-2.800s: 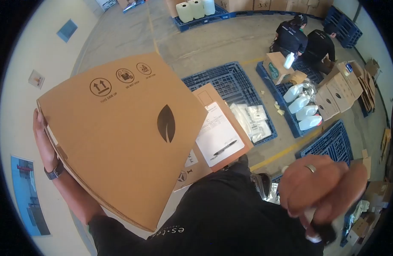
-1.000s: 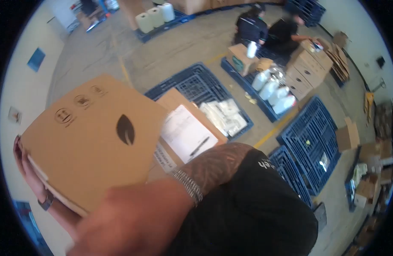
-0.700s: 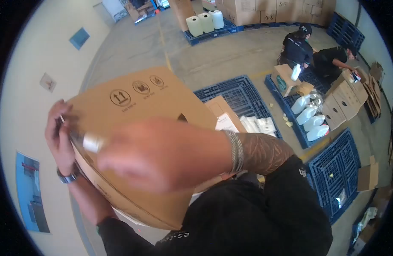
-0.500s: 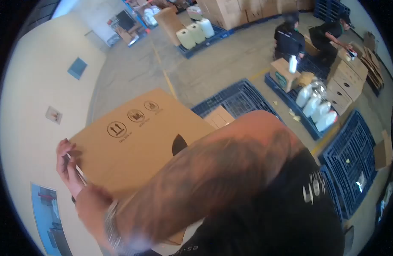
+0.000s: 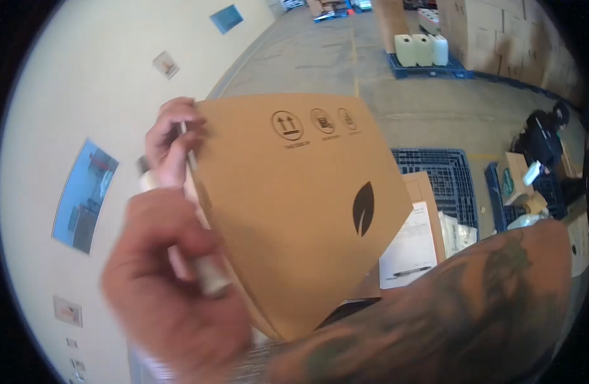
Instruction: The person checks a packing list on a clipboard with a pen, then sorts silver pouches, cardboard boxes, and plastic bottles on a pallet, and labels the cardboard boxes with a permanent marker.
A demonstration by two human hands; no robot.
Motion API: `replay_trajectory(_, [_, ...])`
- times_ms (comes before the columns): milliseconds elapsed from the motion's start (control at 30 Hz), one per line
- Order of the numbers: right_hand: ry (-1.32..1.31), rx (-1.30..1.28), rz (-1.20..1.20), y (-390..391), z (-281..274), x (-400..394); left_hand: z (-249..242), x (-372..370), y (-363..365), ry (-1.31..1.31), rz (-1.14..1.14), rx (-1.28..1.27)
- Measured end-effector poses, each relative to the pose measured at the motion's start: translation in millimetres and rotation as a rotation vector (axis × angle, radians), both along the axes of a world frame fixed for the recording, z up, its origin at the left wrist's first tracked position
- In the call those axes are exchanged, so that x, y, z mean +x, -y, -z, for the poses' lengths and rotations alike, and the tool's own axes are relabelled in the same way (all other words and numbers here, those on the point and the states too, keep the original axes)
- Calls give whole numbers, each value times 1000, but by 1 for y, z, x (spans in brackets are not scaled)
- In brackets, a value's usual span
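A brown cardboard box (image 5: 288,192) with a black leaf print and round symbols fills the middle, tilted. At its upper left edge my left hand (image 5: 173,141) is closed, fingers over the edge. My right hand (image 5: 173,281), blurred and close to the camera, is curled round a whitish, stick-like object (image 5: 211,276) in front of the box's left side. The tattooed right forearm crosses the lower right. Right of the box lie a white paper sheet (image 5: 406,246) and a pen (image 5: 412,271).
A blue pallet (image 5: 442,173) lies beyond the papers. Two jugs and another stand on a farther pallet (image 5: 461,73). One person (image 5: 541,137) crouches at the right near a carton (image 5: 517,176). Stacked cartons (image 5: 499,38) are at the back right; a wall (image 5: 115,83) is at the left.
The view has turned, shifting the box and background rightward. My right hand is raised and looks larger, with the whitish object now showing. The paper and pen have come into sight.
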State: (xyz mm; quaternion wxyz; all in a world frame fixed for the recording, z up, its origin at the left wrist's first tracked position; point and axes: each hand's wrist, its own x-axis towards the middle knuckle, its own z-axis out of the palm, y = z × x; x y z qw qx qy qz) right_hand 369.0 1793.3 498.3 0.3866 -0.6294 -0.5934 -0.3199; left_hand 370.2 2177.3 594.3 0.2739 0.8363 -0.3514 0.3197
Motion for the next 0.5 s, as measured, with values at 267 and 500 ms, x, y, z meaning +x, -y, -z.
replay_trajectory(267, [49,-11,301,-72,-72,51,-21,-9,22,-309,-237,-238])
replay_trajectory(500, [-536,424,-338,-151,-62,57,-44,-25,55,-120,-251,66])
